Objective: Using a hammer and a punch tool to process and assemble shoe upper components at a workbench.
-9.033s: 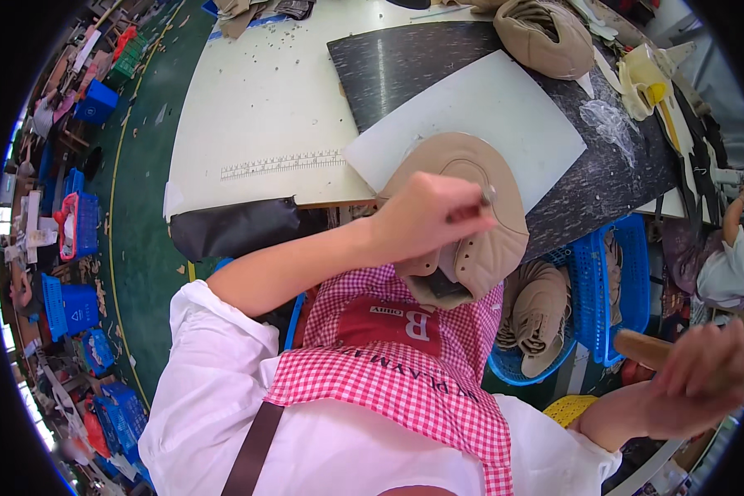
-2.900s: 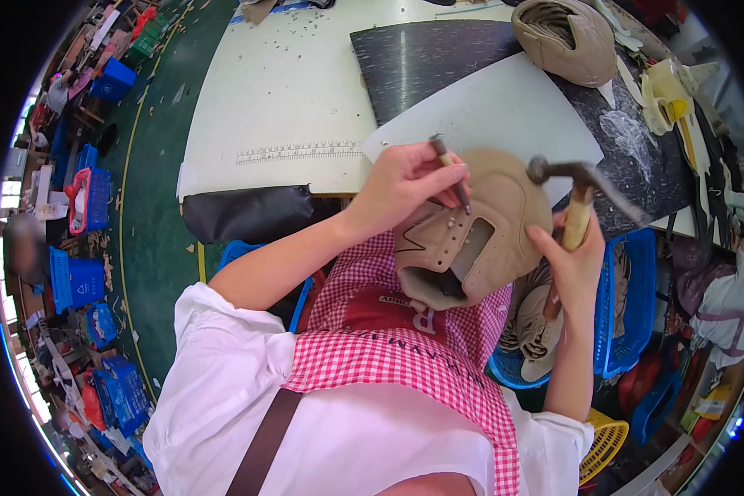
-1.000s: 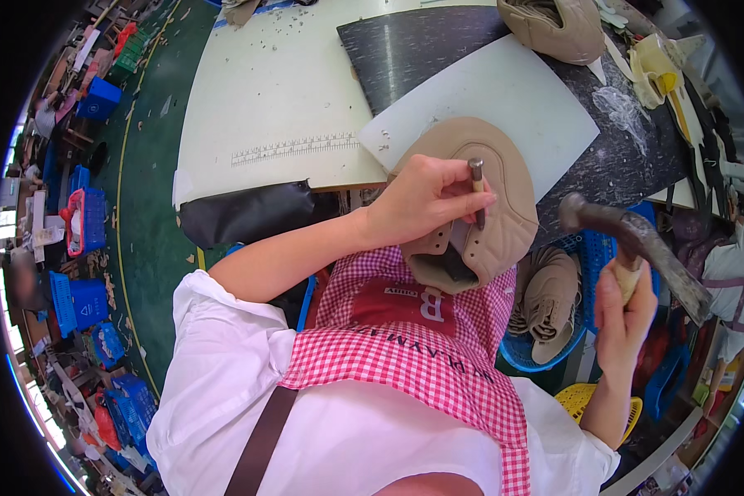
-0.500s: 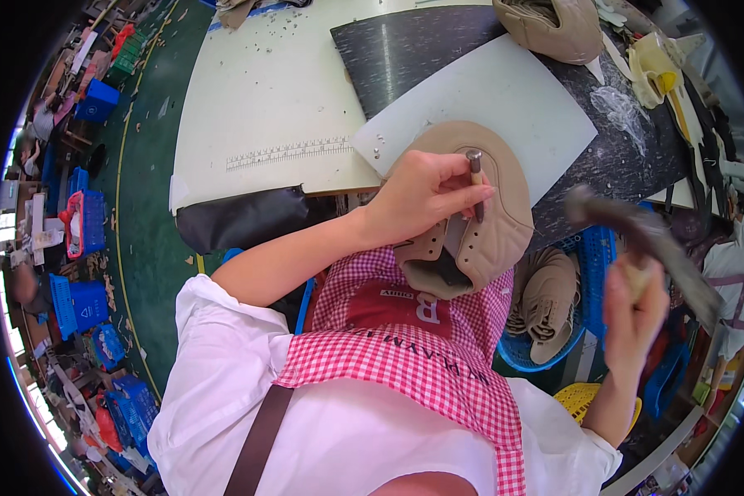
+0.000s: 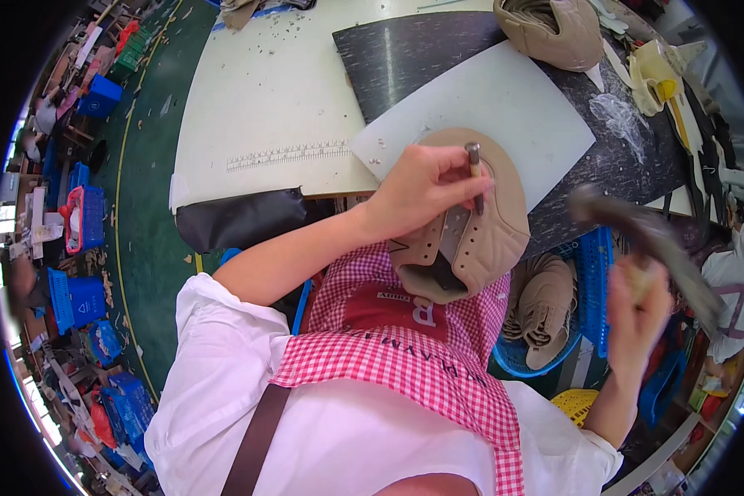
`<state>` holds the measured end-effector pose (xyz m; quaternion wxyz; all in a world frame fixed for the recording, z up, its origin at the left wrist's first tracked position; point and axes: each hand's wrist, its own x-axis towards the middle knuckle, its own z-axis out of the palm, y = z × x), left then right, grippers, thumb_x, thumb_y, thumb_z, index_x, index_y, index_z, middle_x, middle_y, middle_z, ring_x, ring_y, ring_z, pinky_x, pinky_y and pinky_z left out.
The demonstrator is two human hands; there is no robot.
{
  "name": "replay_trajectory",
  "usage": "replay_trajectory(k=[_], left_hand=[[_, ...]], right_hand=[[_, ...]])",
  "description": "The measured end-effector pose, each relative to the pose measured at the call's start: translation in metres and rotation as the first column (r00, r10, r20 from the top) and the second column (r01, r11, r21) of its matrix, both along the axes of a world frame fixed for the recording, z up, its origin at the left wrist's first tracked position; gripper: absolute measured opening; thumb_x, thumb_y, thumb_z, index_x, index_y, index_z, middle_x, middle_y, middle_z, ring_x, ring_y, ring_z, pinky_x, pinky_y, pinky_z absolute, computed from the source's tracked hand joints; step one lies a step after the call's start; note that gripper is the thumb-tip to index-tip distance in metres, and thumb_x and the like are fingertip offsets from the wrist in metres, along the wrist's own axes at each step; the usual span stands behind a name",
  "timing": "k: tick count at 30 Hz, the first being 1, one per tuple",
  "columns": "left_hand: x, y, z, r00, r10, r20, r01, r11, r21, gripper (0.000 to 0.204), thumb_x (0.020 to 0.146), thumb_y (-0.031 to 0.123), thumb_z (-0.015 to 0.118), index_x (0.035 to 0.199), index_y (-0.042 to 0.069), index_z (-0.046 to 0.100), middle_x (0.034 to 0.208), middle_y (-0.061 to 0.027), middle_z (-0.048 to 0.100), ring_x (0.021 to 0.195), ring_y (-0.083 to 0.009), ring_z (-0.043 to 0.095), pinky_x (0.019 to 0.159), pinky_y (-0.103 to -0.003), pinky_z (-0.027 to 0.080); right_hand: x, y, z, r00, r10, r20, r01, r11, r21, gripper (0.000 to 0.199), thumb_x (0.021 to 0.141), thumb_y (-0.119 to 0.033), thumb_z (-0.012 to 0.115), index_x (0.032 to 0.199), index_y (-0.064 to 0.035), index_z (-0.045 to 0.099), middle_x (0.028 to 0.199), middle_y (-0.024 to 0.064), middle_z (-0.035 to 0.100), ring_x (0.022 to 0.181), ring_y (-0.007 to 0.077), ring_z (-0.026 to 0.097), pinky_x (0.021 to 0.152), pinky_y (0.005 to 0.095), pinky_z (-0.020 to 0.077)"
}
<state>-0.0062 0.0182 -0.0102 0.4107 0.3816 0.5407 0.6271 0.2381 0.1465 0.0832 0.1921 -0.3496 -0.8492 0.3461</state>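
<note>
A beige shoe upper [image 5: 498, 236] lies partly on a white cutting board and reaches over the table's near edge towards my lap. Small round holes line both of its lacing flaps. My left hand [image 5: 422, 186] pinches a short metal hole punch [image 5: 474, 161] between thumb and fingers. The punch stands nearly upright, its lower end at the row of holes on the right flap. Off to the right, my right hand [image 5: 639, 306] grips a hammer [image 5: 663, 240], raised apart from the punch and smeared by motion. The hammer's handle is mostly hidden by my fingers.
Beneath the upper, the white board [image 5: 546, 124] rests on a dark speckled slab [image 5: 422, 50]. Another beige upper [image 5: 554, 33] sits at the far right. Below the table edge, a blue basket [image 5: 591, 281] holds more uppers. A printed ruler [image 5: 289, 155] marks the pale tabletop.
The shoe upper has shifted slightly left and towards me, and the punch has risen a little along the flap. Both hands keep their holds; the hammer stays at nearly the same height.
</note>
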Motion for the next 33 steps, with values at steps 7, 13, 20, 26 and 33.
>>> replay_trajectory(k=[7, 13, 20, 26, 33], left_hand=[[0.012, -0.001, 0.001, 0.565, 0.137, -0.814, 0.078, 0.973, 0.218, 0.012, 0.075, 0.011, 0.066, 0.079, 0.002, 0.059, 0.068, -0.0093, 0.057, 0.059, -0.0252, 0.058, 0.053, -0.029, 0.046], [0.001, -0.019, 0.008, 0.883, 0.221, -0.414, -0.200, 0.975, 0.094, 0.015, 0.088, 0.015, 0.050, 0.094, 0.003, 0.058, 0.077, -0.0036, 0.059, 0.071, -0.0112, 0.057, 0.063, -0.024, 0.044], [0.036, -0.094, -0.012, 0.923, 0.366, 0.121, -0.352, 0.928, -0.121, 0.026, 0.087, 0.008, 0.050, 0.112, -0.001, 0.046, 0.103, -0.0047, 0.048, 0.080, -0.0068, 0.048, 0.075, -0.020, 0.038], [-0.006, -0.088, 0.041, 0.990, 0.064, 0.125, -0.054, 0.995, -0.079, 0.018, 0.084, 0.009, 0.055, 0.099, -0.001, 0.052, 0.086, -0.0034, 0.054, 0.077, -0.0092, 0.053, 0.070, -0.024, 0.045], [-0.098, 0.109, 0.108, 0.737, 0.049, -0.675, 0.049, 0.991, 0.126, 0.015, 0.081, 0.014, 0.057, 0.081, -0.001, 0.059, 0.129, -0.0130, 0.040, 0.105, -0.0198, 0.049, 0.088, -0.031, 0.039]], right_hand=[[-0.028, -0.011, 0.017, 0.809, 0.462, -0.362, -0.460, 0.883, 0.099, 0.022, 0.083, -0.022, 0.056, 0.093, -0.0021, 0.055, 0.079, 0.0123, 0.056, 0.067, 0.0213, 0.054, 0.061, 0.0303, 0.0439], [-0.046, 0.076, -0.066, 0.956, 0.016, 0.294, -0.167, 0.853, 0.495, 0.022, 0.079, -0.018, 0.062, 0.093, -0.0048, 0.053, 0.076, 0.0147, 0.055, 0.066, 0.0344, 0.056, 0.056, 0.0370, 0.0431], [-0.039, 0.004, -0.075, 0.972, 0.208, 0.110, -0.234, 0.912, 0.337, 0.060, 0.063, -0.031, 0.071, 0.113, -0.0034, 0.051, 0.104, 0.0140, 0.054, 0.096, 0.0313, 0.047, 0.086, 0.0416, 0.0345], [-0.068, -0.041, -0.057, 0.794, 0.274, -0.542, -0.465, 0.849, -0.251, 0.064, 0.066, -0.017, 0.077, 0.119, -0.0021, 0.044, 0.108, 0.0163, 0.053, 0.104, 0.0242, 0.052, 0.088, 0.0347, 0.0407], [-0.221, 0.202, -0.059, 0.805, -0.113, -0.583, 0.235, 0.962, 0.138, 0.059, 0.070, -0.029, 0.071, 0.112, 0.0051, 0.047, 0.105, 0.0204, 0.053, 0.097, 0.0289, 0.052, 0.085, 0.0356, 0.0408]])
